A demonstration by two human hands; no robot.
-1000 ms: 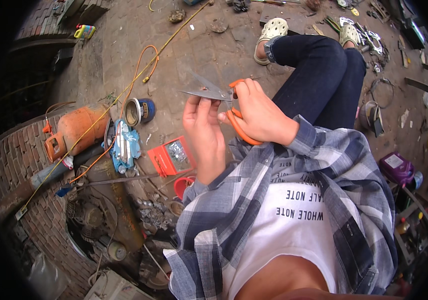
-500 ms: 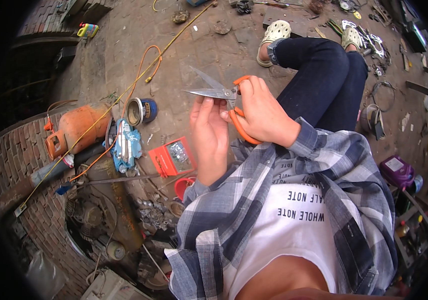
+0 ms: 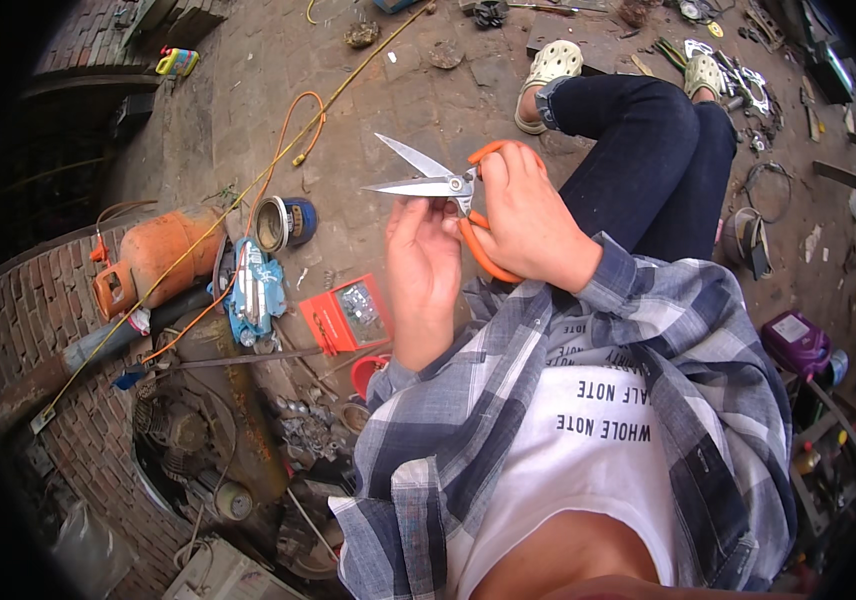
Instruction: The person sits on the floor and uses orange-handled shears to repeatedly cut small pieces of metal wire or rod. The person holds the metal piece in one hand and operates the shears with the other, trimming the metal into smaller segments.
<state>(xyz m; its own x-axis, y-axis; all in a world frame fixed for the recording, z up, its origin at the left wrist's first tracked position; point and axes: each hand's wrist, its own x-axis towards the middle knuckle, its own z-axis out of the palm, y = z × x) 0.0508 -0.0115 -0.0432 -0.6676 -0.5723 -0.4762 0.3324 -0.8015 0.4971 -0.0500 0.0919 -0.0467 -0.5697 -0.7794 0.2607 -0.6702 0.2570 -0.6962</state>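
Note:
A pair of scissors (image 3: 426, 187) with orange handles is held up in front of my body, its two steel blades spread apart and pointing left. My right hand (image 3: 536, 222) is closed around the orange handles. Under the lower blade, my left hand (image 3: 422, 262) has its palm turned up, with thumb and fingers closed against the blade near the pivot. Some left fingertips are hidden behind the metal. Nothing lies between the blades.
On the ground to the left are an open red case (image 3: 348, 315) with small parts, a blue tin (image 3: 298, 221), an orange gas cylinder (image 3: 170, 255) and an orange hose (image 3: 260, 200). A purple jug (image 3: 795, 343) stands at right. Scattered tools (image 3: 743, 88) lie beyond my feet.
The scissors and both hands stay in nearly the same place. The blades have tilted slightly and look brighter; they remain spread apart.

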